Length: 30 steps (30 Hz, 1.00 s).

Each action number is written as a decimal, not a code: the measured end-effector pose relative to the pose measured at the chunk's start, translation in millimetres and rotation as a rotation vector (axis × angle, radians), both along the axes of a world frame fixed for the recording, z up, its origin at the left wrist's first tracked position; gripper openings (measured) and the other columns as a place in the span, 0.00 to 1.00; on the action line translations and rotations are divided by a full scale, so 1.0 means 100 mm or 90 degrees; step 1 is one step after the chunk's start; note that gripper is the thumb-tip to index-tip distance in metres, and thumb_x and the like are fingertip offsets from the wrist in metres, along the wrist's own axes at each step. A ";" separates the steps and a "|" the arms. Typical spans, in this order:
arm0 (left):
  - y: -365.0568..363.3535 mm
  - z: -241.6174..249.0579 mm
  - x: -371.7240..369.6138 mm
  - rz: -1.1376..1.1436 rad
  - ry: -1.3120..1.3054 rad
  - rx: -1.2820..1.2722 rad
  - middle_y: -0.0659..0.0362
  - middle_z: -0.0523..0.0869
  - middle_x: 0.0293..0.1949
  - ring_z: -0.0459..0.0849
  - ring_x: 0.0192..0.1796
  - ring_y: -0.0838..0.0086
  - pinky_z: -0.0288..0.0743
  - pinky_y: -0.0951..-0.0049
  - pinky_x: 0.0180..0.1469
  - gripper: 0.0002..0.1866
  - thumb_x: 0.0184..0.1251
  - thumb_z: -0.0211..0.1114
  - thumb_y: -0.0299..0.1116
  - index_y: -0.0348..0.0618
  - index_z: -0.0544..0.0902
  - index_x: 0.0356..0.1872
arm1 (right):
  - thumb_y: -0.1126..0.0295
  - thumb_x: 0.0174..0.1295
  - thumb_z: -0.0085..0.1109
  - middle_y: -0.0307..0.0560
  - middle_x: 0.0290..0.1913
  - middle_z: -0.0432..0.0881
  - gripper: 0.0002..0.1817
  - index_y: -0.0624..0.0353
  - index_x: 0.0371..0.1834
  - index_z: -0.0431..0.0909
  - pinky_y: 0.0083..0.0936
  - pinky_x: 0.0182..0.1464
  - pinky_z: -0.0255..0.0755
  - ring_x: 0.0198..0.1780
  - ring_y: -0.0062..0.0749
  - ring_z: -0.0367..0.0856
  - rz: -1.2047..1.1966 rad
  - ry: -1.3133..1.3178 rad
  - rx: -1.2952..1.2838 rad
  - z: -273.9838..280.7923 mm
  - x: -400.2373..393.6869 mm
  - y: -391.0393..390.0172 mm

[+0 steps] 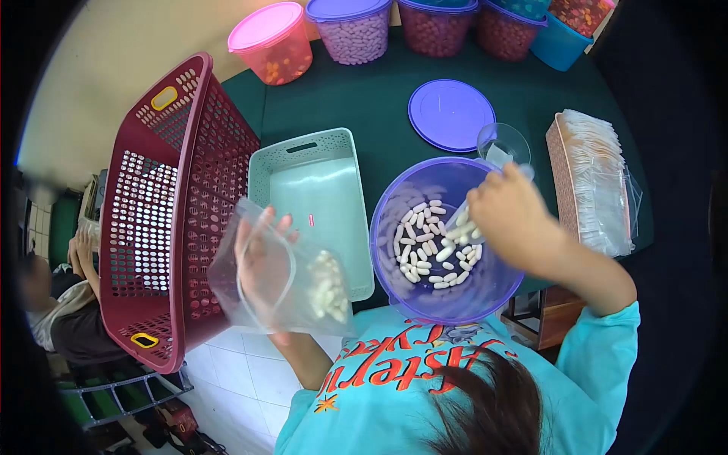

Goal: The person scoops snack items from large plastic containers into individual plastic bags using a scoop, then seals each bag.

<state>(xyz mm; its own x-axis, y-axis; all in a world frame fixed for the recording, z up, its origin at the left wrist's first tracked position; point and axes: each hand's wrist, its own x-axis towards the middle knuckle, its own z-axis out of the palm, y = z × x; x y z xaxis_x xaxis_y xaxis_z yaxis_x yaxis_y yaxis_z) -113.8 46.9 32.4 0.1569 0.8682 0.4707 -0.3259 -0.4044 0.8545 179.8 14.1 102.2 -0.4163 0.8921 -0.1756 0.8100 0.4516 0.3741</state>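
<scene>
My left hand (262, 262) grips a clear zip bag (246, 292) from behind, its fingers showing through the plastic. White oblong candies (328, 284) lie in the bag's lower right part. Over the purple tub (390, 284), my right hand (516, 216) is closed on a clear plastic cup (460, 220) tilted down to the left. Some candies sit at the cup's mouth; its rear part is hidden by the hand. More white and pale pink oblong candies (415, 235) are scattered on the tub's floor.
A pale green basket (322, 189) stands left of the tub, beside a tall maroon basket (193, 220). Behind are a purple lid (453, 114), a clear round dish (513, 135) and several candy tubs (353, 38). Plastic bags (595, 178) fill a box at right. Another person (72, 303) sits far left.
</scene>
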 end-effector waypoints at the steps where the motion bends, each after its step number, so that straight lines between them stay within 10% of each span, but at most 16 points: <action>1: 0.00 0.03 0.00 0.022 -0.063 -0.033 0.37 0.56 0.60 0.63 0.59 0.49 0.58 0.57 0.59 0.75 0.07 0.75 0.64 0.30 0.46 0.62 | 0.69 0.38 0.59 0.40 0.25 0.77 0.07 0.56 0.23 0.78 0.25 0.43 0.59 0.37 0.29 0.75 -0.034 -0.014 -0.021 -0.15 -0.07 -0.06; 6: 0.00 0.07 -0.07 -0.037 -0.272 -0.073 0.37 0.51 0.62 0.59 0.61 0.47 0.54 0.51 0.61 0.72 0.14 0.74 0.64 0.36 0.43 0.64 | 0.69 0.36 0.60 0.42 0.27 0.79 0.09 0.57 0.24 0.77 0.24 0.42 0.59 0.37 0.30 0.74 -0.048 0.043 -0.089 -0.53 -0.03 -0.12; 9: 0.15 0.00 -0.11 -0.445 -0.658 -0.076 0.48 0.48 0.65 0.54 0.65 0.56 0.51 0.50 0.63 0.63 0.30 0.72 0.59 0.41 0.43 0.65 | 0.72 0.38 0.58 0.46 0.30 0.79 0.10 0.60 0.27 0.77 0.27 0.44 0.61 0.39 0.34 0.75 -0.006 0.129 -0.160 -0.74 0.07 -0.15; 12: 0.11 -0.19 -0.24 -0.411 -0.653 -0.157 0.49 0.48 0.65 0.54 0.65 0.58 0.51 0.51 0.63 0.61 0.30 0.72 0.60 0.43 0.47 0.64 | 0.69 0.46 0.56 0.51 0.37 0.77 0.14 0.63 0.36 0.75 0.32 0.51 0.61 0.43 0.40 0.73 0.015 0.238 -0.188 -0.45 -0.02 -0.11; 17: -0.04 0.23 0.40 -0.530 -0.595 -0.113 0.47 0.53 0.63 0.53 0.65 0.56 0.51 0.51 0.63 0.59 0.30 0.63 0.71 0.43 0.54 0.62 | 0.62 0.56 0.53 0.54 0.42 0.76 0.20 0.66 0.46 0.70 0.29 0.45 0.67 0.45 0.36 0.75 -0.003 0.982 -0.186 -0.04 -0.36 0.05; 22: -0.37 0.30 0.85 -0.295 -0.466 -0.351 0.44 0.59 0.60 0.59 0.62 0.59 0.55 0.54 0.60 0.52 0.45 0.51 0.70 0.31 0.57 0.59 | 0.59 0.61 0.48 0.47 0.40 0.77 0.21 0.67 0.47 0.70 0.18 0.37 0.68 0.36 0.19 0.73 -0.033 1.202 -0.278 0.09 -0.47 -0.04; 30: -0.58 0.30 1.00 0.064 0.002 -0.183 0.51 0.81 0.31 0.80 0.32 0.71 0.73 0.73 0.36 0.16 0.65 0.49 0.36 0.29 0.76 0.37 | 0.70 0.62 0.46 0.43 0.29 0.80 0.12 0.69 0.39 0.74 0.14 0.32 0.70 0.30 0.16 0.76 -0.150 1.243 -0.253 0.07 -0.02 -0.46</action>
<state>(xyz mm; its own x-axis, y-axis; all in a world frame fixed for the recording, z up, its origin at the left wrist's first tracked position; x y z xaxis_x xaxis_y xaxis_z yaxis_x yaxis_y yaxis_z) -14.0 -10.9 62.4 0.0642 0.9771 0.2030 -0.2943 -0.1758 0.9394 177.4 -31.7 109.1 -0.1580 0.9803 0.1184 -0.0297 0.1152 -0.9929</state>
